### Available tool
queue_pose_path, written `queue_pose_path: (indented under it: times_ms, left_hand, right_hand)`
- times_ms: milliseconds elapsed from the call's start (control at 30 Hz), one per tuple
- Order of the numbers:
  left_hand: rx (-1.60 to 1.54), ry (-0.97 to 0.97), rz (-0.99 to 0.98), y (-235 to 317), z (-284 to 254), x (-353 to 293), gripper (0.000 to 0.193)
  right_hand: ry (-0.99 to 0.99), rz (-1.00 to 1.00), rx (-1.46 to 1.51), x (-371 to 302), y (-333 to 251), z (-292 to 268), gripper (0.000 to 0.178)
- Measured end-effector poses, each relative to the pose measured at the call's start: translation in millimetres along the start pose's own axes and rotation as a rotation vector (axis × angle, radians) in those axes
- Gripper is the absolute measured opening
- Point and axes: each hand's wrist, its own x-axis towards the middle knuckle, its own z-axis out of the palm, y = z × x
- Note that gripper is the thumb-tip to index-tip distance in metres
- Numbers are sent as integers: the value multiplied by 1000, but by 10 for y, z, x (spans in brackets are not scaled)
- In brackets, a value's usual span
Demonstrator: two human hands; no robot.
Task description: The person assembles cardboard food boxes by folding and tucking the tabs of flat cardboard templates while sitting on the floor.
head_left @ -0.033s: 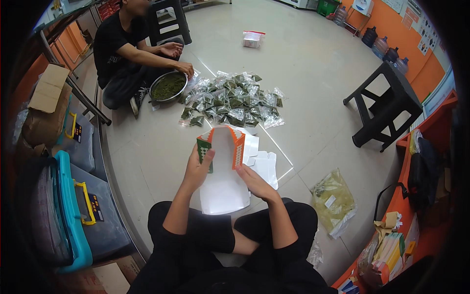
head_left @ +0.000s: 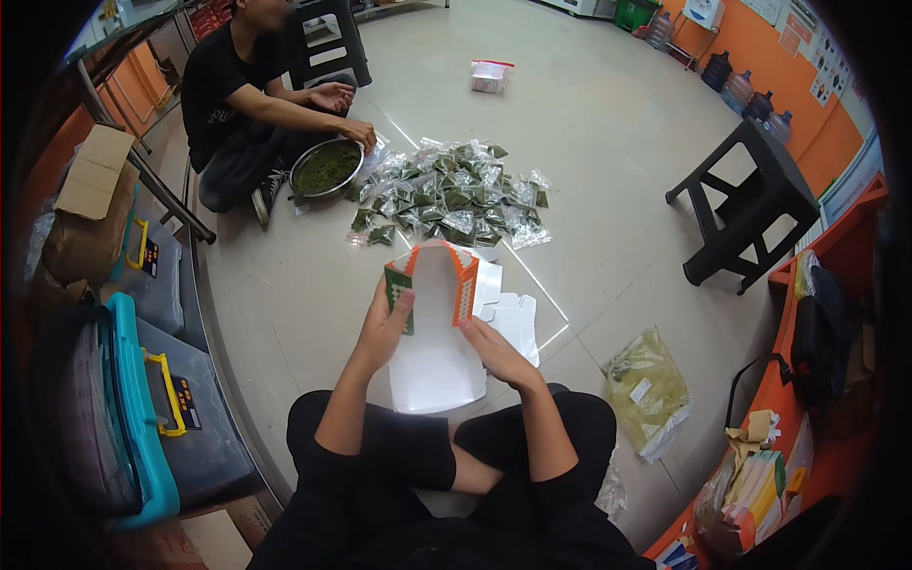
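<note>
Carton shifted slightly, left grip and right grip holding it, metal bowl (green contents) beyond

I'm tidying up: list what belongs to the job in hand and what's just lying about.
Job: white carton in left hand and right hand; probably flat white card, bagged packets.
Lying about, seemingly: black stool at right, yellowish bag, water jugs.

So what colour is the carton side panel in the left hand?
The side panel is mostly green with white markings; see the head view.
</note>
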Motion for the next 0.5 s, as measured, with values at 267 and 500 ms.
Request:
queue_pose_path:
  times_ms: [267, 500]
  left_hand:
    - [-131, -498, -612, -33, -105, -39, 77]
    - [-185, -386, -557, 68, 113, -36, 77]
  right_hand:
    - [354, -156, 59, 58, -68, -153, 43]
    - [422, -225, -41, 106, 90, -210, 55]
